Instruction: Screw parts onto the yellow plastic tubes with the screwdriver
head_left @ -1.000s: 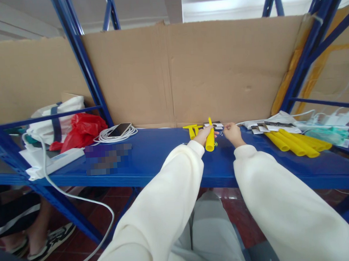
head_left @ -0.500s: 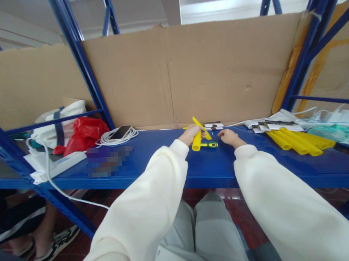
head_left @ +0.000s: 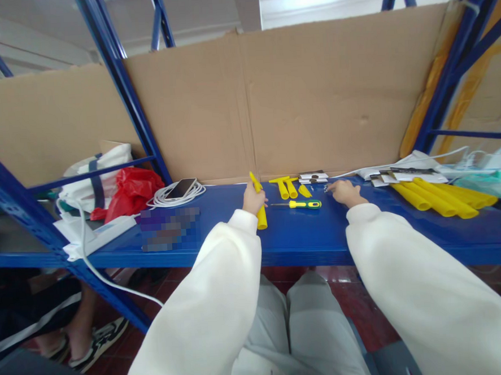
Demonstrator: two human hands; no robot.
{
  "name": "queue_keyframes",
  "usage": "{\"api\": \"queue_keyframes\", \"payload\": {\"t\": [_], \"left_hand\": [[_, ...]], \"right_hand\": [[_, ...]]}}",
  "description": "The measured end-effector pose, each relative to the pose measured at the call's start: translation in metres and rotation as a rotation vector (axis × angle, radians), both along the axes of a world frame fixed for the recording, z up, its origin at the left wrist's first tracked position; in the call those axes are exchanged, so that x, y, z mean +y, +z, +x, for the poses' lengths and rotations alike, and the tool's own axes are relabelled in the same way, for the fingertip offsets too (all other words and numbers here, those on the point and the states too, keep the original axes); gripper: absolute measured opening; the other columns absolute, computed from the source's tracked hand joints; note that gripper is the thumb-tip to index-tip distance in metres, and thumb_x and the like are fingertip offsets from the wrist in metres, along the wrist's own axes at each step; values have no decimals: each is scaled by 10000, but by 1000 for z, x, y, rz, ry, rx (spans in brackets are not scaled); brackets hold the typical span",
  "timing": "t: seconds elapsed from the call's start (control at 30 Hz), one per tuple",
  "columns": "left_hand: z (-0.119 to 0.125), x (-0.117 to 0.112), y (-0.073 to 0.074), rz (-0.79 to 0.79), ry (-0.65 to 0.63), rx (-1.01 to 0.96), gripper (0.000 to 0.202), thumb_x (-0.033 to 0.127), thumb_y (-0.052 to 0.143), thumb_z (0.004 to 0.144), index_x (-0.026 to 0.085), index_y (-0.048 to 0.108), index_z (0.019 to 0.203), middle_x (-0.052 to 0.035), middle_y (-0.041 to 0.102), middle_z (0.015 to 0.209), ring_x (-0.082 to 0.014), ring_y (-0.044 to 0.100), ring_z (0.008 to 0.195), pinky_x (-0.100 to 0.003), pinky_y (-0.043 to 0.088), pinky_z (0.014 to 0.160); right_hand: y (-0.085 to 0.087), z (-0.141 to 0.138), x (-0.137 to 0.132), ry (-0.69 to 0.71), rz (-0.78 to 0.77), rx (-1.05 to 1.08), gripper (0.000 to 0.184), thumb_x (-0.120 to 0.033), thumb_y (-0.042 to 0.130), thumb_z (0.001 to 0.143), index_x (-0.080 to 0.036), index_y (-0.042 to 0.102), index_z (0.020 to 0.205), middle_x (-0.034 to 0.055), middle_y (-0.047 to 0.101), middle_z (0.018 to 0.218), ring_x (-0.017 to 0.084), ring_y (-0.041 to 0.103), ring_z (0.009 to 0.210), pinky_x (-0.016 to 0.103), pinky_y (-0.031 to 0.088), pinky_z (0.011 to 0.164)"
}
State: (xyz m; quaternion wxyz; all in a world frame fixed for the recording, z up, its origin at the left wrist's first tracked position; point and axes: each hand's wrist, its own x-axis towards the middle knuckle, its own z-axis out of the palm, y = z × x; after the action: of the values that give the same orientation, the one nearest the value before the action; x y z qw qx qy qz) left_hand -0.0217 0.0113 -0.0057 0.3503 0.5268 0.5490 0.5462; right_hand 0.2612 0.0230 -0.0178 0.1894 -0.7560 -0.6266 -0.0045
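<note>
My left hand is wrapped round a yellow plastic tube, whose narrow yellow end sticks up above the fist. On the blue shelf, my right hand has its fingertips down among tiny silver pieces that look like screws; its fingers are drawn together, and whatever is between them is too small to make out. Between the hands lies a screwdriver with a yellow-green handle, shaft pointing left. Behind it are yellow T-shaped pieces and a small loose yellow piece.
Several yellow tubes lie at the right beside flat card packets. More packets lie near the cardboard wall. To the left are a phone on a coiled white cable, a red bag and a power strip.
My left hand has moved left with the yellow tube, uncovering the screwdriver and yellow pieces. My right hand stays by the tiny silver pieces. The view has shifted slightly.
</note>
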Motion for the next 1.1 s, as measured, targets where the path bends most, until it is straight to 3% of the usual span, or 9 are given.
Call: {"api": "queue_keyframes", "payload": {"t": [0.23, 0.53, 0.9, 1.1], "left_hand": [[0, 3, -5, -4, 5, 167, 537, 38, 562, 861, 162, 462, 1374, -96, 700, 1100, -106, 696, 591, -172, 489, 459], [3, -2, -1, -58, -21, 278, 561, 39, 558, 880, 139, 437, 1419, -133, 721, 1131, -164, 750, 680, -220, 560, 521], [2, 1, -8, -51, -96, 342, 559, 58, 569, 886, 144, 434, 1421, -136, 699, 1206, -125, 732, 658, -179, 519, 478], [3, 0, -7, -60, -88, 333, 598, 61, 594, 874, 152, 426, 1441, -132, 704, 1188, -123, 725, 635, -184, 520, 475]], "right_hand": [[-1, -4, -1, 50, -69, -115, 483, -72, 457, 896, -264, 747, 1232, 132, 590, 1436, 354, 462, 1354, 624, 366, 1091], [-3, -9, 4, 141, -114, -220, 546, -154, 429, 922, -349, 642, 1386, 93, 527, 1492, 349, 426, 1378, 583, 401, 1087], [-8, -13, 14, 241, -71, -197, 607, -131, 438, 891, -388, 609, 1414, 99, 540, 1490, 378, 439, 1385, 671, 399, 1077], [-11, -8, 23, 208, 20, -171, 667, -116, 443, 849, -283, 544, 1487, 141, 515, 1514, 380, 457, 1368, 642, 429, 1060]]}}
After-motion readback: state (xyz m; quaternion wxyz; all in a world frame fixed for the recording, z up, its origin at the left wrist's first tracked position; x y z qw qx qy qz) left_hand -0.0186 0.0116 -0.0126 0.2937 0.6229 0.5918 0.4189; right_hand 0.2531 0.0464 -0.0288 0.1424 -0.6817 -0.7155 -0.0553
